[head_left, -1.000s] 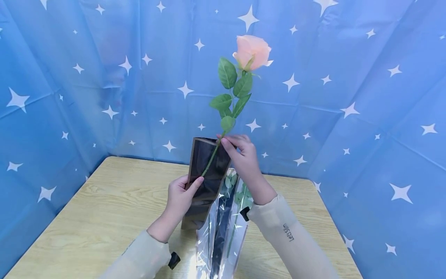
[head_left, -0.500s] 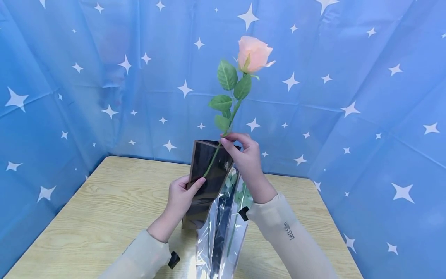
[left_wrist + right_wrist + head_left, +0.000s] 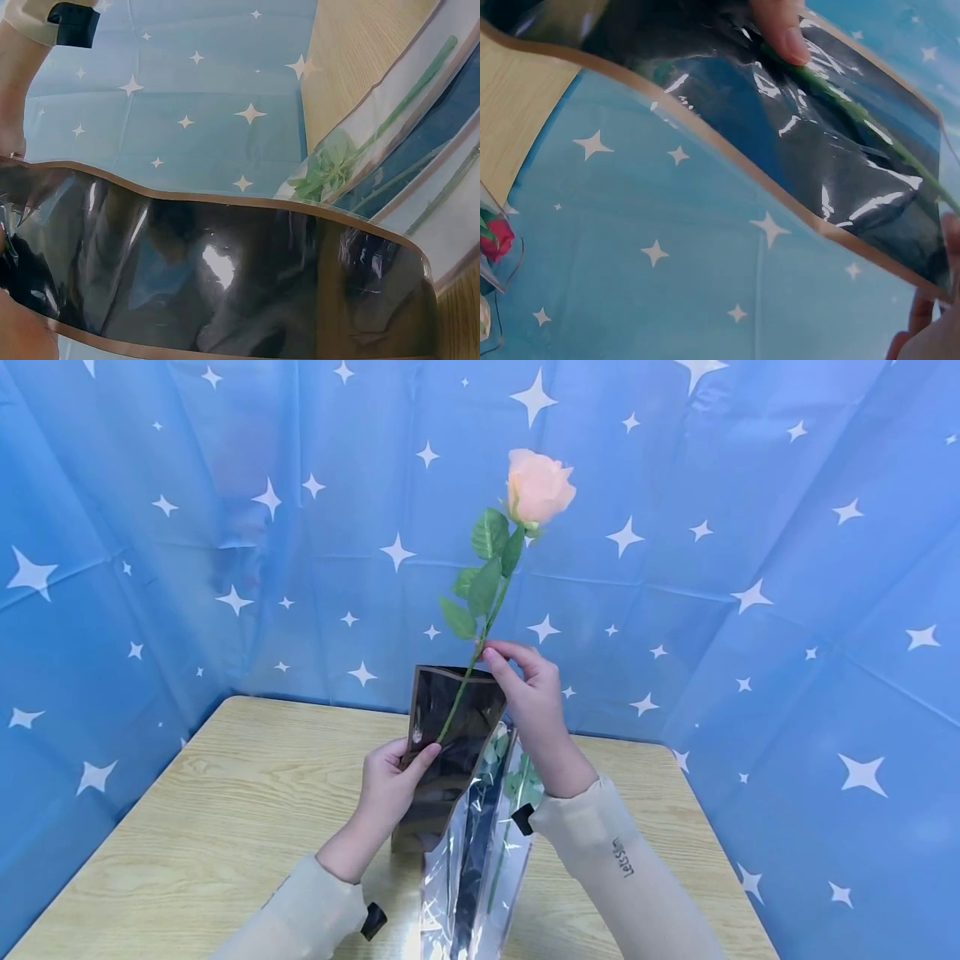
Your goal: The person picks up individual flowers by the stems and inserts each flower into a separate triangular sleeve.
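Observation:
A pale pink rose [image 3: 538,489] with green leaves stands tilted to the right in the head view. My right hand [image 3: 536,693] pinches its green stem just above the mouth of a black, brown-edged flower sleeve [image 3: 468,714]. The sleeve is gripped at its left edge by my left hand [image 3: 392,777], thumb on the near face where the lower stem passes from sight. In the right wrist view, the stem [image 3: 870,124] runs along the glossy sleeve to the left thumb [image 3: 784,34]. Wrinkled dark film fills much of the left wrist view; the left fingers behind the sleeve are hidden.
Clear-wrapped flowers [image 3: 506,852] lie on the wooden table [image 3: 247,802] under and right of the sleeve. A red flower [image 3: 496,241] shows at the right wrist view's left edge. Blue star-printed curtain [image 3: 337,527] surrounds the table's back and sides.
The rose has turned about its stem, its leaves now facing another way, and its bloom sits slightly lower. The right fingers shifted a little on the stem; the left hand barely moved.

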`<action>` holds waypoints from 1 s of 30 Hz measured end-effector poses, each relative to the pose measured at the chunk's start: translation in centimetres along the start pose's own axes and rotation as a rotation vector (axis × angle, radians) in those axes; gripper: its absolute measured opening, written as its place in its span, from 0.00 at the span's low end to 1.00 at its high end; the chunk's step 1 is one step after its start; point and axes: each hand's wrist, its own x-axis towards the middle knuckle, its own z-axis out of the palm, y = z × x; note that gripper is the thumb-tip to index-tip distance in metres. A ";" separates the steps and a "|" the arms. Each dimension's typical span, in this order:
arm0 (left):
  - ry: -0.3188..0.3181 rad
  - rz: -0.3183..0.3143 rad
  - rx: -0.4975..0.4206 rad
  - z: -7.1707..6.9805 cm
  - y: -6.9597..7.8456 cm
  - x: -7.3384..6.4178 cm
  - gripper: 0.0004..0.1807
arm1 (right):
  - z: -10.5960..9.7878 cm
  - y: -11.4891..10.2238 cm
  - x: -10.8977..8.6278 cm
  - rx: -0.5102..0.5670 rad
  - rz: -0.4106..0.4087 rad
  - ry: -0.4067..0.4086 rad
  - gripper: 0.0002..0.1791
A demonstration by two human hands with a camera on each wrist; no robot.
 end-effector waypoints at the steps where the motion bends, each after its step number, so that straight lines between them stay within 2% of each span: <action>1: -0.002 -0.005 0.001 0.0 0.1 0.0 0.07 | 0.0 -0.1 0.0 0.017 0.004 0.009 0.15; 3: -0.007 -0.005 -0.008 0.1 0.1 -0.1 0.07 | 0.0 -0.2 0.1 0.044 0.015 0.020 0.15; 10: 0.007 -0.002 -0.032 0.4 -3.1 0.6 0.07 | -0.1 -0.6 0.1 0.014 -0.011 0.011 0.14; 15: 0.024 0.032 -0.035 0.3 -3.6 0.7 0.07 | -0.2 -0.5 0.2 -0.031 -0.025 -0.001 0.12; 19: 0.017 0.045 -0.040 0.3 -3.5 0.6 0.07 | -0.2 -0.4 0.1 -0.060 -0.025 -0.002 0.11; 24: 0.021 0.023 -0.020 0.3 -3.0 0.6 0.06 | -0.2 -0.3 -0.1 -0.080 -0.015 -0.011 0.10; 26: 0.022 0.015 -0.011 0.3 -2.6 0.6 0.06 | -0.1 -0.3 -0.2 -0.080 -0.014 -0.014 0.10; 30: 0.019 0.041 0.013 0.2 -1.1 0.3 0.05 | -0.1 -0.2 -0.1 -0.076 -0.027 0.010 0.11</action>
